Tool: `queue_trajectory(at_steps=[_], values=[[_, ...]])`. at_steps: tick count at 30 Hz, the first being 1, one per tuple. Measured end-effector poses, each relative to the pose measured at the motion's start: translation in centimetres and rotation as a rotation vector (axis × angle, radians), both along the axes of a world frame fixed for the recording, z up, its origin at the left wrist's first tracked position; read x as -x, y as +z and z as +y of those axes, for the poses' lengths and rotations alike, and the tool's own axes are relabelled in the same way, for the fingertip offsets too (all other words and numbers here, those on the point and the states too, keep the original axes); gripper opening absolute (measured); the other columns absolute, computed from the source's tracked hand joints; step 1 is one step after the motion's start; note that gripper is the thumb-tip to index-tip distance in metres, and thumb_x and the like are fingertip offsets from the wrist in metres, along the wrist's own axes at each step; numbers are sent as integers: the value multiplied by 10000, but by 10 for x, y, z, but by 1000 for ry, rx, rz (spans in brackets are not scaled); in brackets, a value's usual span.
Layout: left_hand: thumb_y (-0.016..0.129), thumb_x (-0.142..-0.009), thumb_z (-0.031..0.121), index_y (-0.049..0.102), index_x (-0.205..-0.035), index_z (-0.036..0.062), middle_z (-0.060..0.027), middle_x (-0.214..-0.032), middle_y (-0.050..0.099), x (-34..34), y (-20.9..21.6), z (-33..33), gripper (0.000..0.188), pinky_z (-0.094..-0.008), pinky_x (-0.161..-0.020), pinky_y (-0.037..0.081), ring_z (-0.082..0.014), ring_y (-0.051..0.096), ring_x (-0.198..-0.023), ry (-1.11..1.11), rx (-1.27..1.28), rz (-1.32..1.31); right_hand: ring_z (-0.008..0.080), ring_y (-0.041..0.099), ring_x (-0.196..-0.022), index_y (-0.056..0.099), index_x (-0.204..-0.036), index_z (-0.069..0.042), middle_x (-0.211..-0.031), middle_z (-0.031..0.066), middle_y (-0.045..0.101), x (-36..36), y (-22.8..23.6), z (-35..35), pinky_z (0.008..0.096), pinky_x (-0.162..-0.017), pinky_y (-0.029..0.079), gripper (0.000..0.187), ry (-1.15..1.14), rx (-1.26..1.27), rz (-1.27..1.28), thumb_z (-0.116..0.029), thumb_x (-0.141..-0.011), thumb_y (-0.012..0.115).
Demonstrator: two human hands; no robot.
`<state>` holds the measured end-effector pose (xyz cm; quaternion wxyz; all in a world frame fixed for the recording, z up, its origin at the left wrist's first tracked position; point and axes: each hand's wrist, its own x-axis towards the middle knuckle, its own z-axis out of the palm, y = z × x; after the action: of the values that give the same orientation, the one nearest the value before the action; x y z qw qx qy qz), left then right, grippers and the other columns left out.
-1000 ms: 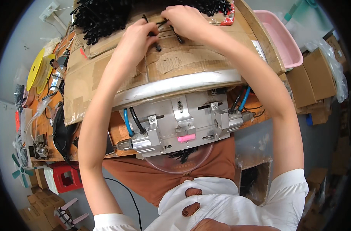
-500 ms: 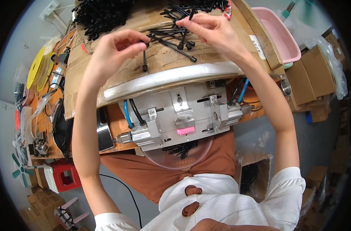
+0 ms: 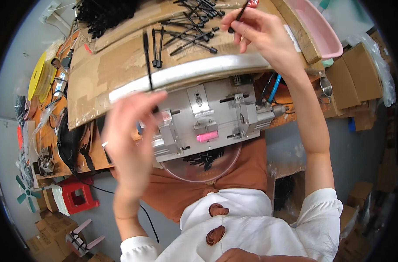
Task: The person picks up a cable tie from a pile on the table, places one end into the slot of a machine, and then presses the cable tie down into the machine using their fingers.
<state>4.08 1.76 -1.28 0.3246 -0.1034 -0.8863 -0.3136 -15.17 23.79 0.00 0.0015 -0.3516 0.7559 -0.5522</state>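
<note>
My left hand (image 3: pixel 135 135), smeared by motion, is over the left end of the metal fixture (image 3: pixel 188 109). It is closed on a thin black rod (image 3: pixel 147 61) that points away from me. My right hand (image 3: pixel 262 35) is above the right part of the cardboard, pinching another black rod (image 3: pixel 239 16), tilted, between thumb and fingers. Several loose black rods (image 3: pixel 194 37) with thicker ends lie on the cardboard (image 3: pixel 103 70) between the hands. A pink block (image 3: pixel 207 136) sits at the front middle of the fixture, between its two clamp-like side units.
A large heap of black rods (image 3: pixel 105 15) lies at the far left. A white padded strip (image 3: pixel 190 72) edges the cardboard. Below the fixture, a clear bowl (image 3: pixel 225 170) holds black pieces. A wooden bar (image 3: pixel 297 30) and a pink basin (image 3: pixel 323 35) are at right.
My left hand has come down from the cardboard to the fixture's left end, carrying a rod. My right hand has shifted slightly right and nearer, still pinching its rod.
</note>
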Motion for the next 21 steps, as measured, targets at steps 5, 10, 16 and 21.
queue_trajectory(at_steps=[5,10,16,21], values=[[699,-691,-69,459,-1345,-57,-114,-912,569,-78,-78,69,697,-334,-703,467,-236,527,-804,47,71,-235,59,566,-709,579,-1191,8,-762,10,594,-27,7,-3,187,-628,464,249,-33,89,-60,-83,-979,485],[676,-731,-49,430,-1352,-64,-117,-913,525,-68,-105,92,669,-355,-717,447,-256,508,-808,88,141,-311,48,524,-624,591,-1208,1,-732,25,611,-53,26,0,157,-553,405,273,-94,148,-179,-43,-945,532],[666,-732,-70,393,-1386,-37,-119,-932,517,-66,-105,96,709,-389,-739,430,-278,492,-844,124,170,-376,122,595,-705,612,-1066,30,-858,96,641,-57,12,39,221,-602,455,186,-72,284,-178,-72,-911,591],[571,-682,-96,389,-1360,-101,-106,-912,485,-66,-105,92,702,-325,-731,455,-232,485,-798,109,293,-359,69,589,-720,671,-1002,8,-881,21,681,-104,5,34,196,-596,448,195,-135,297,-100,-89,-837,710]])
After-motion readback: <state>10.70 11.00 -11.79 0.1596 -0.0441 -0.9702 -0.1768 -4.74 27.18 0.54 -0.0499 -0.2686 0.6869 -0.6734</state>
